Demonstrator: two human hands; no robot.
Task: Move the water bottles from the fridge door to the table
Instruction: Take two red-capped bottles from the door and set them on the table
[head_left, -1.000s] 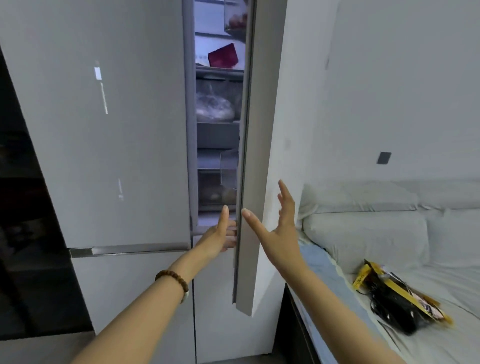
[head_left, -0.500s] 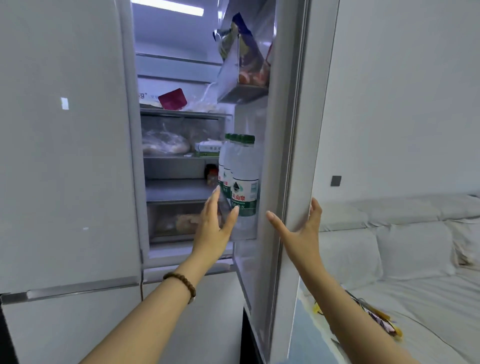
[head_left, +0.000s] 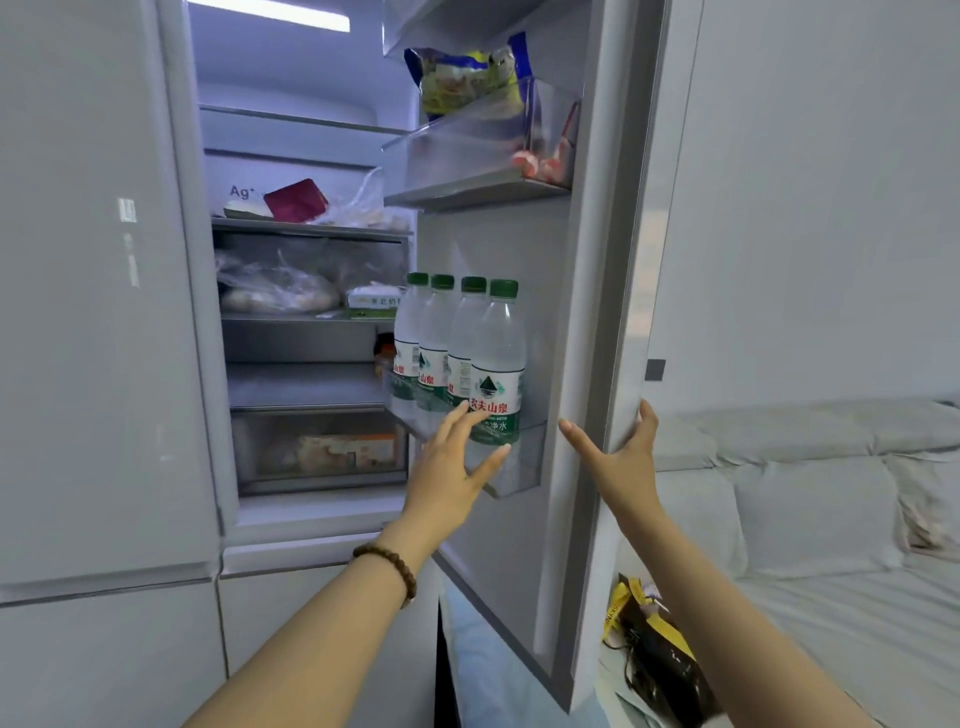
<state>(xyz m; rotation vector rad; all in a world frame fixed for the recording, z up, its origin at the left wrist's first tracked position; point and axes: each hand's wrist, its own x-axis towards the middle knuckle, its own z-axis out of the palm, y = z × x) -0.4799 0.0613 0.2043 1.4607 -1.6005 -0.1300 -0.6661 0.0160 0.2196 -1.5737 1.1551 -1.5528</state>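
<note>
Reaching up at centre frame, the left hand (head_left: 451, 467) is spread wide, its grip released: fingertips lie against the label of the nearest water bottle (head_left: 496, 364) and the thumb sticks out under it, in front of the clear door bin (head_left: 522, 465), with nothing clasped. A bead bracelet (head_left: 390, 564) circles that wrist. To its right, the right hand (head_left: 621, 457) is likewise spread, holding the edge of the open fridge door (head_left: 618, 260): the thumb lies on the inner side, the fingers wrap behind the outer edge.

Four green-capped water bottles (head_left: 457, 343) stand upright in a touching row in that bin, mid-frame on the door's inner face. Above them, an upper door bin (head_left: 467, 156) carries a blue-and-yellow snack bag (head_left: 467, 78). Left of the door, the lit fridge interior shows shelves with a dark red packet (head_left: 296, 200) and plastic-wrapped food (head_left: 275, 291). At lower right a yellow-and-black bag (head_left: 654, 654) lies on a pale sofa (head_left: 831, 519).
</note>
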